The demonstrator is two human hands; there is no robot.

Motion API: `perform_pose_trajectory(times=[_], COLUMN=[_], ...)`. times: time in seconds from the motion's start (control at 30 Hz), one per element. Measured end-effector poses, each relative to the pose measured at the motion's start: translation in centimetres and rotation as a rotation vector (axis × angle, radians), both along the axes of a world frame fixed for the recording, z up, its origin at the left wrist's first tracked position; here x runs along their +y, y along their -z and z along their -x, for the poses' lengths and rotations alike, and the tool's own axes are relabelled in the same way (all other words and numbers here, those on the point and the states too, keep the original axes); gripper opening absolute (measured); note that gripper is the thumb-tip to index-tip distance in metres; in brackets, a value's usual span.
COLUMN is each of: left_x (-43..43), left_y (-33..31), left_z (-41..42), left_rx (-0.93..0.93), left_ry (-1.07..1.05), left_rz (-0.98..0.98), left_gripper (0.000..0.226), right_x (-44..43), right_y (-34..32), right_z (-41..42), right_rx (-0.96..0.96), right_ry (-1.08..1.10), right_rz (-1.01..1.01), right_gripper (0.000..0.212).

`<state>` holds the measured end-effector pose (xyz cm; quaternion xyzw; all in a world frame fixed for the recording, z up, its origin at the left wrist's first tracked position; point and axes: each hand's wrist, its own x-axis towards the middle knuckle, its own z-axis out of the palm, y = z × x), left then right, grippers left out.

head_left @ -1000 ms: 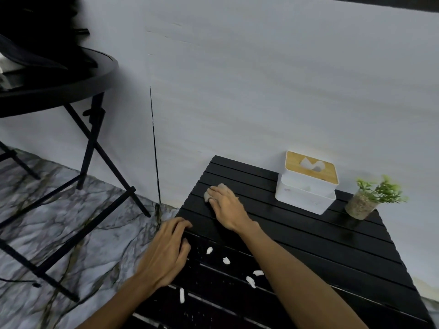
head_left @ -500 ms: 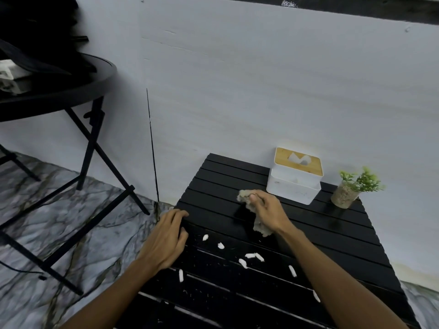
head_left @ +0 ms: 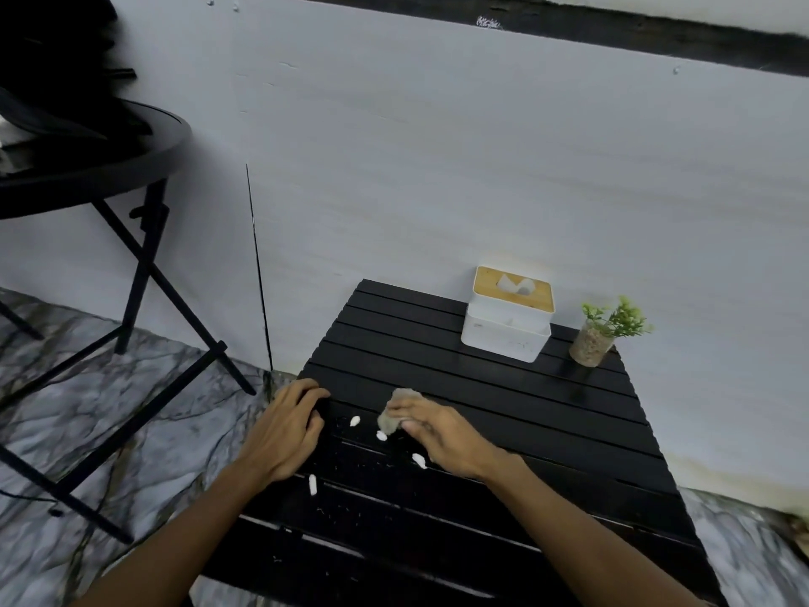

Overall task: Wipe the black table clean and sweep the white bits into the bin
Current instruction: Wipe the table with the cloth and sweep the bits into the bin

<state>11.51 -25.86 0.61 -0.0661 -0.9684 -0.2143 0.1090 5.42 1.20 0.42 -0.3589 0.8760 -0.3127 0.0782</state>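
Observation:
The black slatted table (head_left: 503,387) stands against the wall. My right hand (head_left: 442,431) presses a crumpled beige cloth (head_left: 396,416) onto its middle left part. Several white bits lie around that hand: one (head_left: 354,421) left of the cloth, one (head_left: 381,435) just under it, one (head_left: 419,460) below my fingers, one (head_left: 312,484) nearer me. My left hand (head_left: 284,431) rests flat on the table's left edge, fingers curled over the slats, holding nothing. No bin is in view.
A white tissue box with a wooden lid (head_left: 510,317) and a small potted plant (head_left: 597,337) stand at the table's far side by the wall. A round black folding table (head_left: 87,168) stands to the left on the marble floor (head_left: 87,409).
My right hand with the cloth has swept from the table's middle back toward the left and nearer me, reaching the white bits. The left hand stays on the table's edge.

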Motion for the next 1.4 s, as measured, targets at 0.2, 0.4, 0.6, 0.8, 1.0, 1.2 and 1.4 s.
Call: perform_pose_trajectory(times=[0.2, 0.4, 0.6, 0.8, 1.0, 1.2, 1.4], left_x=[0.4, 0.4, 0.6, 0.8, 0.5, 0.3, 0.1], left_y=[0.1, 0.2, 0.2, 0.2, 0.3, 0.6, 0.9], left_z=[-1.5, -2.7, -3.4, -3.5, -3.7, -3.6, -3.3], left_rx=[-0.033, -0.086, -0.062, -0.080, -0.091, -0.093, -0.082], left_ry=[0.030, 0.047, 0.053, 0.035, 0.040, 0.034, 0.025], left_rz=[0.012, -0.027, -0.067, -0.095, -0.110, -0.111, -0.097], left_gripper=[0.041, 0.042, 0.041, 0.041, 0.041, 0.041, 0.041], right_x=[2.9, 12.7, 16.3, 12.9, 10.3, 11.5, 6.7], right_y=[-3.1, -4.1, 1.1, 1.6, 1.3, -0.3, 1.3], right_z=[-2.5, -0.8, -3.2, -5.9, -9.8, -7.1, -1.4], right_rx=[-0.329, -0.155, 0.061, 0.069, -0.037, 0.020, 0.048], right_ry=[0.213, 0.595, 0.595, 0.473, 0.189, 0.629, 0.668], right_rz=[0.291, 0.221, -0.058, -0.047, 0.140, 0.402, 0.042], right_gripper=[0.027, 0.025, 0.036, 0.039, 0.031, 0.027, 0.038])
